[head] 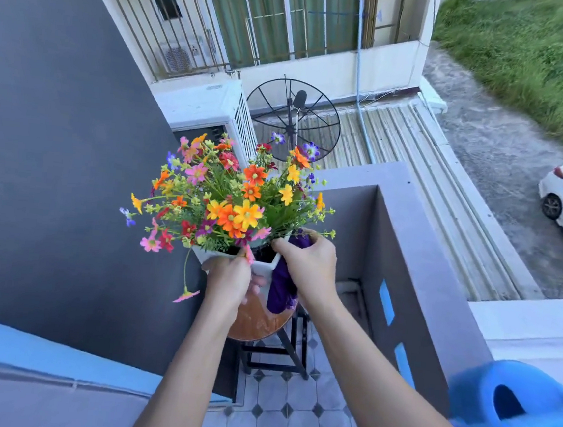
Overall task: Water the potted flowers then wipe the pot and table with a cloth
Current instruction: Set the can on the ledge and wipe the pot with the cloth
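Observation:
A white square pot (261, 265) full of orange, yellow, pink and red flowers (230, 198) stands on a small round wooden table (256, 321). My left hand (227, 278) grips the pot's near side just under the rim. My right hand (308, 262) presses a purple cloth (281, 289) against the pot's right side, and the cloth hangs down over the table top. Most of the pot's body is hidden behind my hands.
A blue watering can (512, 411) sits on the balcony ledge at the lower right. A dark grey wall (55, 157) runs along the left and the grey balcony parapet (418, 247) along the right. Patterned floor tiles (289, 407) lie below the table's black frame.

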Demonstrator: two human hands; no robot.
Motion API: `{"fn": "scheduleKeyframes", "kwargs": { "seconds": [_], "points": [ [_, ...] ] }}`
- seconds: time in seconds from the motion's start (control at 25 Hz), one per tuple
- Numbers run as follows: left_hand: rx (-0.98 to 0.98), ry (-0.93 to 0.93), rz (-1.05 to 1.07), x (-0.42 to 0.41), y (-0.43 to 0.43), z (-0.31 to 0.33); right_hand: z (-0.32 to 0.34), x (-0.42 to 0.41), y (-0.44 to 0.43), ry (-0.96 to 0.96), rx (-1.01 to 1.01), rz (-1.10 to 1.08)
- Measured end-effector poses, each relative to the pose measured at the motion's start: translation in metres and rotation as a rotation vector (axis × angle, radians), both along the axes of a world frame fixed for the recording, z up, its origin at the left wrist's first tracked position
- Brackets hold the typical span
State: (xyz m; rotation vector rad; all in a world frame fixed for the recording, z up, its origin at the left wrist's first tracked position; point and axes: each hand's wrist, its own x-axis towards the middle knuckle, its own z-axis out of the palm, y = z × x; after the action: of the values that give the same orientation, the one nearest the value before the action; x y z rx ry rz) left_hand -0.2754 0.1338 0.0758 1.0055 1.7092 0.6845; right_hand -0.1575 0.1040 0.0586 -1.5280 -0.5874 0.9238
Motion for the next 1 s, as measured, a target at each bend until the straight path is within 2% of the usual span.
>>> {"fn": "scheduleKeyframes", "kwargs": {
  "seconds": [0.24,0.44,0.64,0.8,1.0],
  "points": [
    [0.012,-0.145,0.080,-0.005,0.002,0.022,-0.006,-0.010,-0.026,0.093,0.232,0.073],
    [0.050,-0.237,0.035,-0.010,0.006,0.030,-0.011,-0.024,-0.042,-0.026,0.373,0.117],
    [0.048,-0.262,-0.004,-0.010,0.002,0.035,-0.026,-0.025,-0.044,-0.178,0.358,0.101],
    [0.069,-0.249,-0.022,-0.012,0.003,0.042,-0.041,-0.022,-0.045,-0.075,0.231,0.063],
    [0.069,-0.233,-0.008,-0.010,-0.002,0.038,-0.019,-0.024,-0.042,-0.030,0.369,0.026]
  ]
}}
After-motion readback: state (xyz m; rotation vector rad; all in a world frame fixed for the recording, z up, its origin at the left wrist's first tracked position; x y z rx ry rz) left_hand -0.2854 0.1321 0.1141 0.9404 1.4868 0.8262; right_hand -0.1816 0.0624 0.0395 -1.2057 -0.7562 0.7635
